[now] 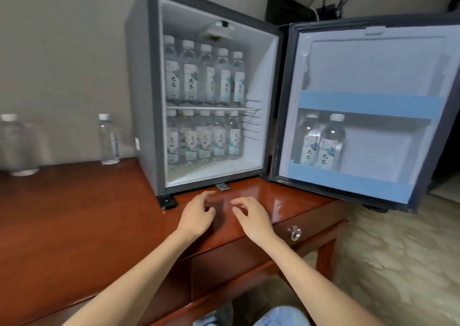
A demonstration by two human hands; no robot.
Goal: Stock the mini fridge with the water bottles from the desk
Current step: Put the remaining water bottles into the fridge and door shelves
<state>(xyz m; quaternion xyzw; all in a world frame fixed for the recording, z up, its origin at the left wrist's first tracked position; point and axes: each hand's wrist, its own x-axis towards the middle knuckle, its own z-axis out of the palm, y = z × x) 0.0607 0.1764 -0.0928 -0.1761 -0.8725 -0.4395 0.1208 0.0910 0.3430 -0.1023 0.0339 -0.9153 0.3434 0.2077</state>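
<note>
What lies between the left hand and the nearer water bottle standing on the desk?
The head view shows the front left corner of the mini fridge and its black foot bracket jutting into that line; otherwise bare desk.

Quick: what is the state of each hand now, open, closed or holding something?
Left hand: open, fingers relaxed, holds nothing.
Right hand: open, fingers relaxed, holds nothing.

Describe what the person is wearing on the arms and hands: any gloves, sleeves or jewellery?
Nothing is worn on either: the left hand and right hand are ungloved, both forearms are bare to the frame's edge, with no sleeve, watch or bracelet. Rings cannot be ruled out, as the fingers are blurred. Light blue denim shows below.
</note>
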